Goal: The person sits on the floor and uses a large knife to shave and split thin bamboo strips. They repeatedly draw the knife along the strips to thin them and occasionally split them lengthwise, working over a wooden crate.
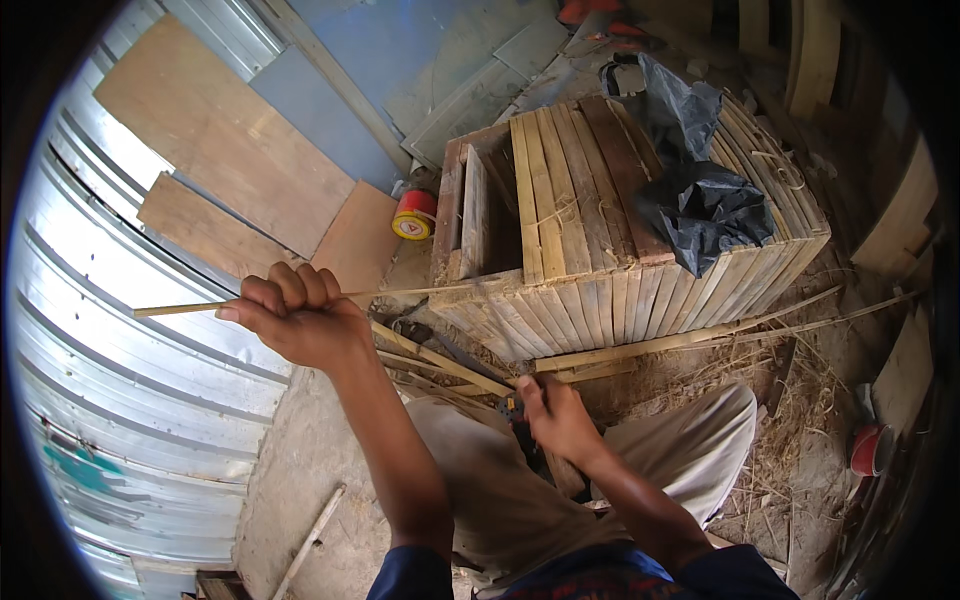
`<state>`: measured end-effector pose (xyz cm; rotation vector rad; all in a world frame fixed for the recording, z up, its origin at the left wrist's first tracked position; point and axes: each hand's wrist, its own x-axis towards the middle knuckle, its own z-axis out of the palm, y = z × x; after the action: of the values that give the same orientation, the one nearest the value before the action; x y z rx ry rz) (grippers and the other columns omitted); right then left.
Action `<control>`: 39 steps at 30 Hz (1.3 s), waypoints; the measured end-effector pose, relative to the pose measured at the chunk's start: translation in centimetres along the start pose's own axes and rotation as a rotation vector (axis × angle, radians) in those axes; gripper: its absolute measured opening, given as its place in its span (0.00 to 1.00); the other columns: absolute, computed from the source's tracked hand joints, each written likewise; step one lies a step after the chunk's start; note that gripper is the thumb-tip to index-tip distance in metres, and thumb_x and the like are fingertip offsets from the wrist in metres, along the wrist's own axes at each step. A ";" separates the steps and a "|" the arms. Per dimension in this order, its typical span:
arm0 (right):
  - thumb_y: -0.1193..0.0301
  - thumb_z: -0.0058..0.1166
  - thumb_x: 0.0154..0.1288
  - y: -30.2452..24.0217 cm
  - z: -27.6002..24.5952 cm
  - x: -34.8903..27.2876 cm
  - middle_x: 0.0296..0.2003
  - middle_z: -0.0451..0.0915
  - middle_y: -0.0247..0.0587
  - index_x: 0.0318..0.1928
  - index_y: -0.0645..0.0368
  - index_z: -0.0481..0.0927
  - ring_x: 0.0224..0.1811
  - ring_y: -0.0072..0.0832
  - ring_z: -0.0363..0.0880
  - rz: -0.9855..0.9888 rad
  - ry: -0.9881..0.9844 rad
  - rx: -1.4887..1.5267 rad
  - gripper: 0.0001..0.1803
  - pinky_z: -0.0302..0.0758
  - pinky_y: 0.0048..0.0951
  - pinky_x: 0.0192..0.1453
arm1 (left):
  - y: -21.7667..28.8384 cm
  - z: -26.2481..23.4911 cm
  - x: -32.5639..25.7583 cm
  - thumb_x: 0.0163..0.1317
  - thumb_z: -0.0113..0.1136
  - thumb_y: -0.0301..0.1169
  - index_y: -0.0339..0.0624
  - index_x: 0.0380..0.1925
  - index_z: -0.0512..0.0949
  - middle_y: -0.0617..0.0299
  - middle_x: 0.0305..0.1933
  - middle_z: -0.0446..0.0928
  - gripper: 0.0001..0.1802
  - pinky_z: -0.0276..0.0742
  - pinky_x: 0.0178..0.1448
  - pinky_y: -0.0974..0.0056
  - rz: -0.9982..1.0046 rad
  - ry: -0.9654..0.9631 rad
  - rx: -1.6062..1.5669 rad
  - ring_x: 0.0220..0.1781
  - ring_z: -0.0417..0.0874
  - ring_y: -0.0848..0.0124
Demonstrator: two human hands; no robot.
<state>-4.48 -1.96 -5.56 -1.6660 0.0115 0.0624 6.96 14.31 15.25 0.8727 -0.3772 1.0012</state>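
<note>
My left hand (pixel 305 310) is raised at the left, its fingers closed around a thin wooden strip (pixel 175 310). The strip runs roughly level, and its far end passes by the top edge of a slatted wooden box (pixel 570 200). Low in front of the box, above my lap, my right hand (pixel 562 420) is closed on what looks like a long knife (pixel 465 358) with a dark blade pointing up and left; the fingers hide its handle. Beside that hand is a small black object with yellow marks (pixel 510 407), its kind unclear. Another pale strip (pixel 440 357) slants close to the blade.
Crumpled black plastic (pixel 705 205) lies on the box, which has an opening at its left. Boards (pixel 215 135) lean on the corrugated metal wall (pixel 140 370). A red and yellow can (pixel 414 215) stands behind my left hand. Long strips (pixel 690 338) and shavings cover the ground.
</note>
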 end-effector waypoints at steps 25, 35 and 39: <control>0.55 0.42 0.82 -6.6 2.2 -0.7 0.20 0.71 0.32 0.43 0.65 0.75 0.18 0.18 0.71 -0.230 -0.195 0.203 0.23 0.70 0.26 0.22 | 0.0 1.5 -1.0 0.76 0.44 0.61 0.52 0.21 0.54 0.72 0.18 0.46 0.32 0.41 0.17 0.70 0.029 0.068 0.107 0.16 0.43 0.79; 0.55 0.44 0.80 -2.3 1.4 0.5 0.22 0.79 0.59 0.50 0.69 0.76 0.24 0.52 0.80 0.237 -0.106 0.231 0.25 0.77 0.44 0.35 | -0.6 0.1 0.9 0.76 0.42 0.62 0.54 0.21 0.54 0.72 0.17 0.47 0.31 0.41 0.20 0.69 0.001 0.149 0.146 0.18 0.43 0.77; 0.53 0.41 0.81 0.4 0.6 1.5 0.22 0.79 0.45 0.48 0.69 0.77 0.20 0.32 0.81 0.242 -0.034 0.085 0.27 0.78 0.36 0.30 | -0.7 -0.1 1.2 0.74 0.46 0.63 0.53 0.21 0.55 0.71 0.17 0.48 0.32 0.42 0.18 0.69 0.014 0.113 0.077 0.17 0.44 0.78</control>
<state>-2.99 -1.32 -6.13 -1.5715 0.1876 0.2703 8.11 14.88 15.65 0.8795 -0.2504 1.0788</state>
